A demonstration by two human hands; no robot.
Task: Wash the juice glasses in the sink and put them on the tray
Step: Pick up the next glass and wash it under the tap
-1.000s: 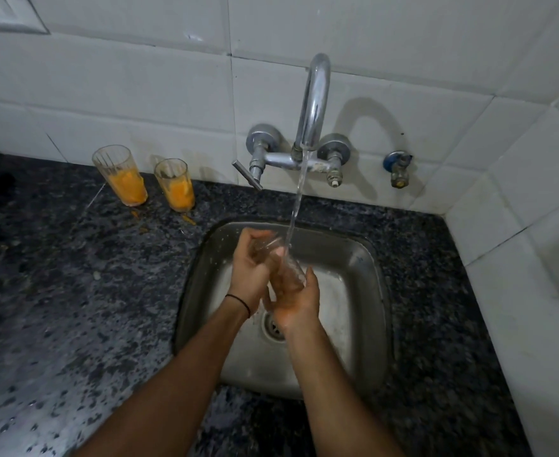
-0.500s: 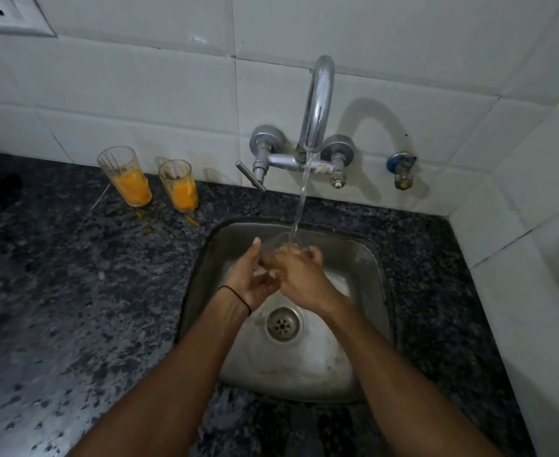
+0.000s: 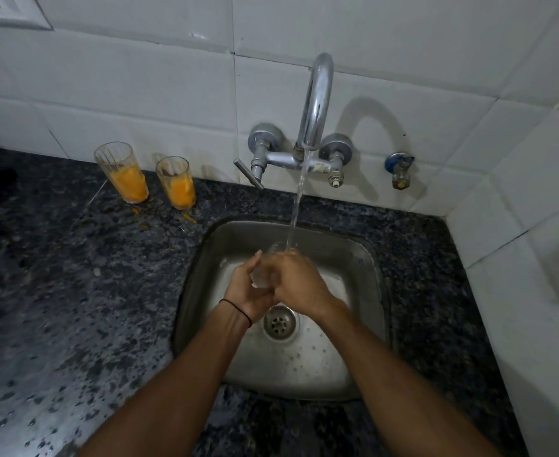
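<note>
A clear juice glass (image 3: 261, 278) is held over the steel sink (image 3: 367, 268), its mouth up under the running water. My left hand (image 3: 246, 285) grips its lower part from the left. My right hand (image 3: 299, 282) wraps over it from the right and hides most of it. Two more glasses stand on the counter by the wall: a taller glass (image 3: 122, 171) and a shorter glass (image 3: 176, 182), both holding orange juice. No tray is in view.
A chrome tap (image 3: 314, 103) on the tiled wall pours a stream into the sink. Its lever (image 3: 248, 174) sticks out to the left. The drain (image 3: 279, 323) lies below my hands. Dark speckled granite counter (image 3: 73, 291) surrounds the sink, with orange drips near the glasses.
My right hand turned over from under the glass to on top of it. Both hands shifted slightly toward the back of the sink under the stream.
</note>
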